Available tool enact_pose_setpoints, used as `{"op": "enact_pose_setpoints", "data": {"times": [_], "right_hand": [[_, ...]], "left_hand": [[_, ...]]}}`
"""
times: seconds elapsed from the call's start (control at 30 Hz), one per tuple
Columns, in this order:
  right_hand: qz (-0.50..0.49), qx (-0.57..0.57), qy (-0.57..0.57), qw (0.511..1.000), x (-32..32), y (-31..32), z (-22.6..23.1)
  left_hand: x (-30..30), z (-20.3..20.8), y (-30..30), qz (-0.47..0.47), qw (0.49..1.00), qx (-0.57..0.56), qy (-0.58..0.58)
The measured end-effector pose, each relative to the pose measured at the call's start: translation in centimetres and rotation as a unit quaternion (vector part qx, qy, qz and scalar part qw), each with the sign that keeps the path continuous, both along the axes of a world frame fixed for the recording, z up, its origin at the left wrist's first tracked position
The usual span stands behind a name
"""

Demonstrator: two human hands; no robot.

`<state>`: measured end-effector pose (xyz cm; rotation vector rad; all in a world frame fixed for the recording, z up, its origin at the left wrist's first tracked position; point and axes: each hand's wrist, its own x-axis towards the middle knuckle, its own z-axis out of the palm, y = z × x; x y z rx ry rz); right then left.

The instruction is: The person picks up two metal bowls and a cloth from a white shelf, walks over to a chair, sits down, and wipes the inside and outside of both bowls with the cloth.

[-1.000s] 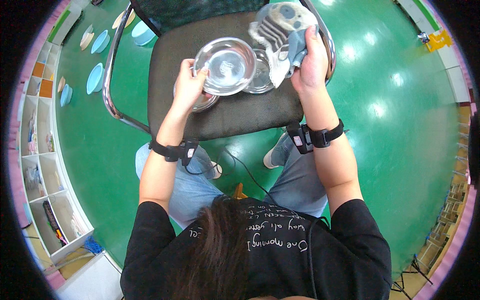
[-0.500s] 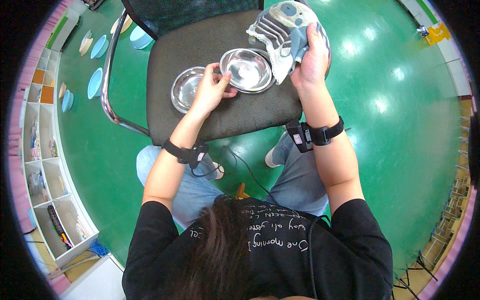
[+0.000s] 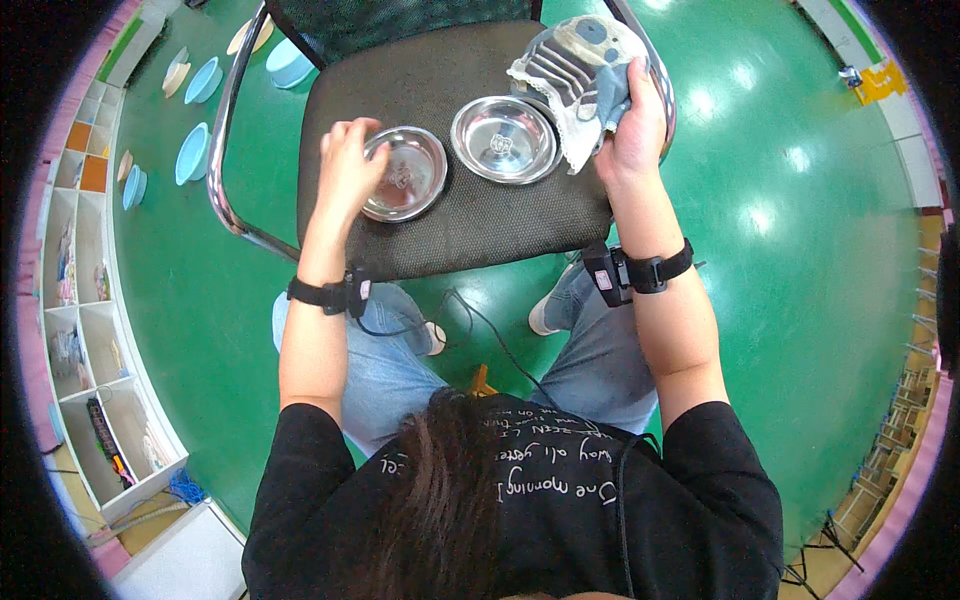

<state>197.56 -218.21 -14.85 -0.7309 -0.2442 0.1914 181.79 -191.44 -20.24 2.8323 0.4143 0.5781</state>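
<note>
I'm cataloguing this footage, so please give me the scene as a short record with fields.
Left hand: at the left edge of the left bowl; grip unclear
Right hand: holding a patterned cloth
Left bowl: shiny metal, open side up
Right bowl: shiny metal, open side up
Chair seat: dark, beneath the bowls
Floor: green; blue basins at left

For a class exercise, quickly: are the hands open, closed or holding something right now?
Left hand: open, fingers loosely curled at the left metal bowl; contact can't be told.
Right hand: closed, holding the lace-edged patterned cloth.
</note>
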Motion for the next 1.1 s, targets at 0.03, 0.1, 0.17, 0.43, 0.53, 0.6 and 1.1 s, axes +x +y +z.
{"op": "enact_pose_setpoints", "data": {"times": [0.03,0.1,0.17,0.43,0.53,0.6,1.1], "right_hand": [[-0.001,-0.001,0.004,1.000,0.0,0.0,0.0],[-0.003,-0.010,0.006,1.000,-0.3,0.2,0.2],[0.006,-0.007,0.018,1.000,-0.6,0.5,0.3],[0.012,-0.008,0.029,0.999,-0.2,0.3,-0.8],[0.029,-0.001,0.043,0.999,-0.1,0.2,-0.9],[0.032,-0.001,0.046,0.998,-0.1,0.3,-1.0],[0.016,-0.064,0.023,0.998,-1.7,1.0,-0.4]], "left_hand": [[-0.4,-0.1,0.6,0.029,0.996,0.083,0.011],[-0.7,-0.4,1.6,0.063,0.993,0.090,0.039],[-0.9,-0.9,2.8,0.104,0.976,-0.094,0.164],[-0.8,-0.4,2.0,0.113,0.984,-0.052,0.128],[-0.9,-0.2,2.1,0.119,0.986,-0.044,0.104],[-0.8,0.3,2.1,0.132,0.985,-0.064,0.091],[-1.8,4.5,0.7,0.079,0.810,-0.581,-0.023]]}}
